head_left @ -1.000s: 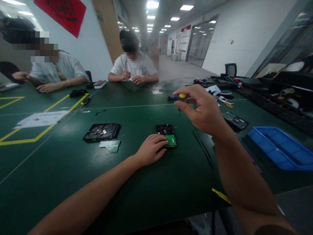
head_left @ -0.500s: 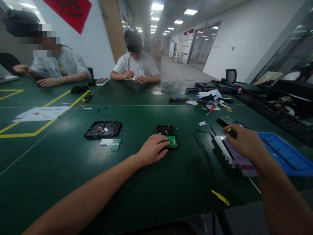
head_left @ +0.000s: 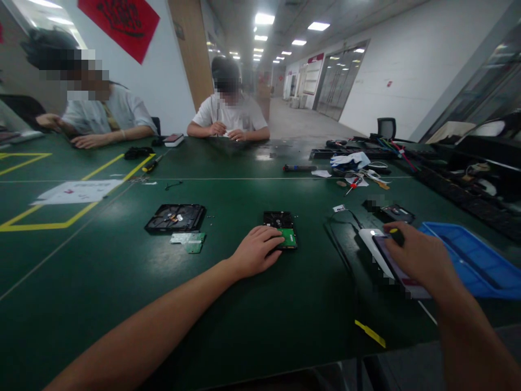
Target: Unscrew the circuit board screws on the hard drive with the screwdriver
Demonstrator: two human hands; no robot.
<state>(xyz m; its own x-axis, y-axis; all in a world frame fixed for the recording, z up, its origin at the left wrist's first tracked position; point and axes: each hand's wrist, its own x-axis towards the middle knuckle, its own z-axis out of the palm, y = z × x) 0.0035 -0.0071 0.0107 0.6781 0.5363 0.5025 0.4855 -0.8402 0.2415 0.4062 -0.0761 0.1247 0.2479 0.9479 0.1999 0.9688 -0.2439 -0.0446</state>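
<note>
My left hand (head_left: 258, 250) rests on a small hard drive (head_left: 279, 219) in the middle of the table. Its fingers lie over the drive's green circuit board (head_left: 289, 238), with the thumb by the near edge. Closed around the yellow-and-black handle of a screwdriver (head_left: 396, 236), my right hand (head_left: 419, 252) hovers around a phone (head_left: 393, 255) at the right; the screwdriver's shaft is hidden. To the left lies a larger black hard drive (head_left: 176, 218), and a detached circuit board (head_left: 189, 242) is just in front of it. Tiny screws lie near both drives.
A blue tray (head_left: 480, 266) sits right of the phone, with another dark drive (head_left: 398, 213) behind it. A black cable (head_left: 340, 244) runs down the table. Farther back are gloves (head_left: 350, 161) and a red screwdriver (head_left: 353, 185). Two people sit across the table.
The view has shifted slightly. My right hand has moved a little to the right over the phone, still with the screwdriver. My left hand stays on the small hard drive.
</note>
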